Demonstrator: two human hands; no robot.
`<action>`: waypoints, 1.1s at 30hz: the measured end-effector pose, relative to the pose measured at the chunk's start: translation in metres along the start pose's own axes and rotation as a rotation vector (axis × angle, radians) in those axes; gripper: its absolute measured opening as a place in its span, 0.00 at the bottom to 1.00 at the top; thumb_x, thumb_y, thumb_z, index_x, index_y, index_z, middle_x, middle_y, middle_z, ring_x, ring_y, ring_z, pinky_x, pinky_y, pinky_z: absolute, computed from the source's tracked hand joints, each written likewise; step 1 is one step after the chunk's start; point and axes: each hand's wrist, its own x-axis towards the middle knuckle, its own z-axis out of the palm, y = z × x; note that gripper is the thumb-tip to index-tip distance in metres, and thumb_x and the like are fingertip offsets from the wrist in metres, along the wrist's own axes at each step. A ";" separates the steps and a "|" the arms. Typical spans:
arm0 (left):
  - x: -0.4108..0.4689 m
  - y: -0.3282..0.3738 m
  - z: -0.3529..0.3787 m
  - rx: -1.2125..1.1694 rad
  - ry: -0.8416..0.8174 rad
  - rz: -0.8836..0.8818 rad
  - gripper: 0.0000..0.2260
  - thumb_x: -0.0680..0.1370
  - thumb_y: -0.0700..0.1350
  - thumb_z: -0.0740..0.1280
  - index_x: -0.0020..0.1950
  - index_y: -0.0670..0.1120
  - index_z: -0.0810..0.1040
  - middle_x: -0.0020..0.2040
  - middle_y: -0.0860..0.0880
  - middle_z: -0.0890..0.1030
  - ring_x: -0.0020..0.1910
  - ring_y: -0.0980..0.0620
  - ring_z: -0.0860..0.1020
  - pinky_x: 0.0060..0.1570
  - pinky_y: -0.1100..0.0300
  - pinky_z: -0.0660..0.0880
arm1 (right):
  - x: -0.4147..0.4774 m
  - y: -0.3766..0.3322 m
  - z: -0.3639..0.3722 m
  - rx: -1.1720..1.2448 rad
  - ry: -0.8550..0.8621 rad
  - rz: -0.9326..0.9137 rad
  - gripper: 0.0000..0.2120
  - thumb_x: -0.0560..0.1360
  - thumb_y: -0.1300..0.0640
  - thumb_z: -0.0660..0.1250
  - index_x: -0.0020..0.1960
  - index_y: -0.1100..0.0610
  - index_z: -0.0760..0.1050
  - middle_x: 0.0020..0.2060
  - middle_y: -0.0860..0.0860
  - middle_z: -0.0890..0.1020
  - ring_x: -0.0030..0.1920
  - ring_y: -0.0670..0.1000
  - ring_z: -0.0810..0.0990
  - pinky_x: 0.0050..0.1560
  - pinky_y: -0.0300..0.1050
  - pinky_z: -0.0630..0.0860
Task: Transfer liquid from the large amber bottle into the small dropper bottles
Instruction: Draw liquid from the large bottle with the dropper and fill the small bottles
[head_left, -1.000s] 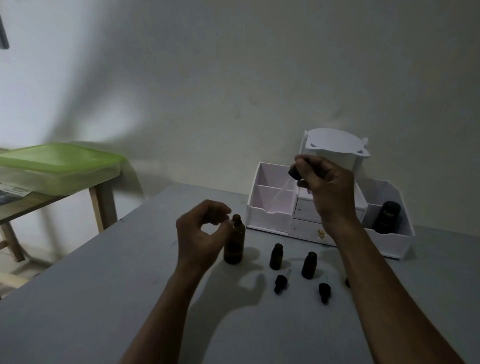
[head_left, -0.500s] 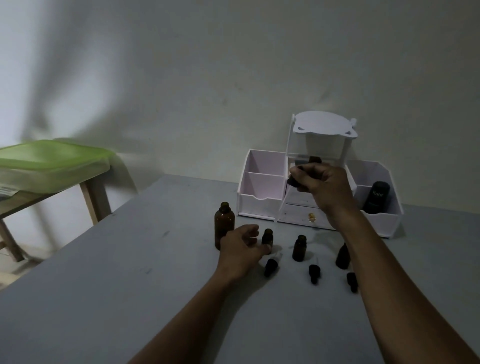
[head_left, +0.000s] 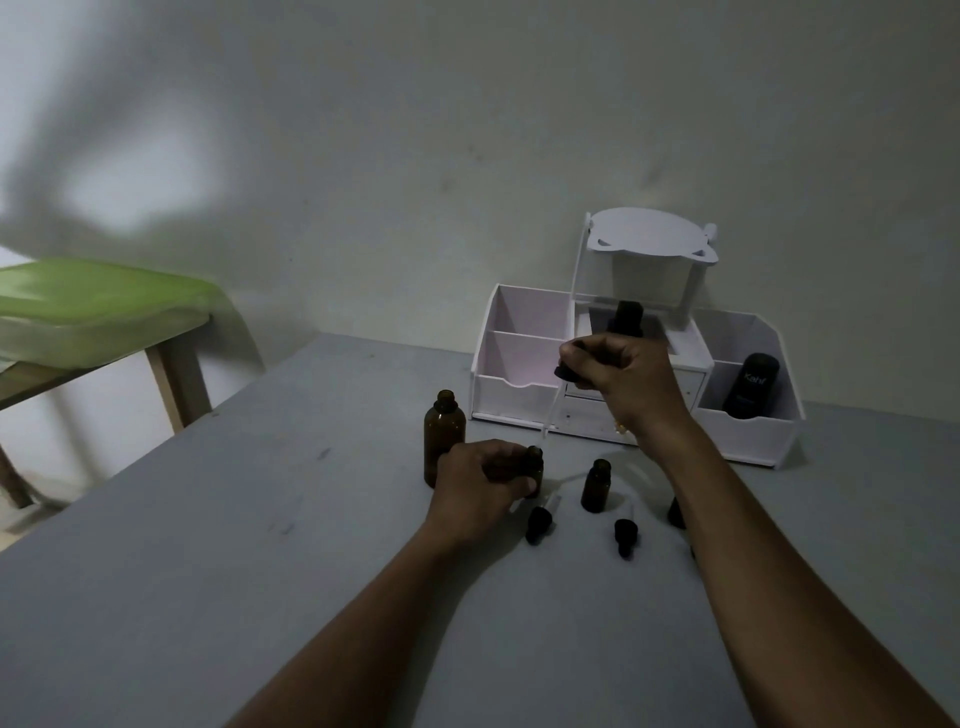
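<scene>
1. Two grips were at work over the grey counter (head_left: 234, 571). Our left grip (head_left: 483, 486) was curled round a small dropper bottle (head_left: 535, 462), which stood just beside the upright, uncapped large amber bottle (head_left: 444, 436).
2. Our right grip (head_left: 618, 382) pinched a dropper (head_left: 563, 371) by its black top, with the glass tip slanting down just above that small bottle.
3. We saw a second small bottle (head_left: 596, 486) standing uncapped nearby, loose droppers (head_left: 539, 518) lying in front of it, and a white organizer (head_left: 519, 402) behind.

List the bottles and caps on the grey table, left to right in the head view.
large amber bottle, small bottle in the left hand, open small bottle, dropper cap just right of it, half-hidden small bottle
</scene>
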 end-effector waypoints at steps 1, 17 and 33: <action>0.000 0.000 0.000 0.001 0.000 -0.001 0.17 0.73 0.37 0.75 0.61 0.46 0.82 0.54 0.54 0.83 0.46 0.68 0.78 0.45 0.79 0.71 | -0.001 0.001 0.000 -0.012 -0.002 -0.002 0.02 0.75 0.55 0.72 0.47 0.51 0.83 0.40 0.47 0.87 0.43 0.44 0.86 0.48 0.41 0.82; -0.002 0.000 0.004 0.023 0.010 0.008 0.17 0.75 0.37 0.73 0.63 0.45 0.80 0.59 0.51 0.83 0.48 0.64 0.77 0.43 0.78 0.71 | -0.006 -0.005 0.005 -0.109 0.052 -0.077 0.05 0.75 0.58 0.73 0.40 0.51 0.83 0.35 0.45 0.85 0.37 0.41 0.85 0.45 0.32 0.76; -0.014 0.008 0.001 0.054 0.054 0.062 0.19 0.75 0.42 0.74 0.66 0.47 0.78 0.59 0.50 0.82 0.52 0.57 0.80 0.48 0.69 0.76 | -0.006 -0.023 0.002 0.030 0.073 -0.090 0.01 0.74 0.58 0.74 0.44 0.53 0.84 0.37 0.47 0.87 0.40 0.46 0.87 0.43 0.36 0.81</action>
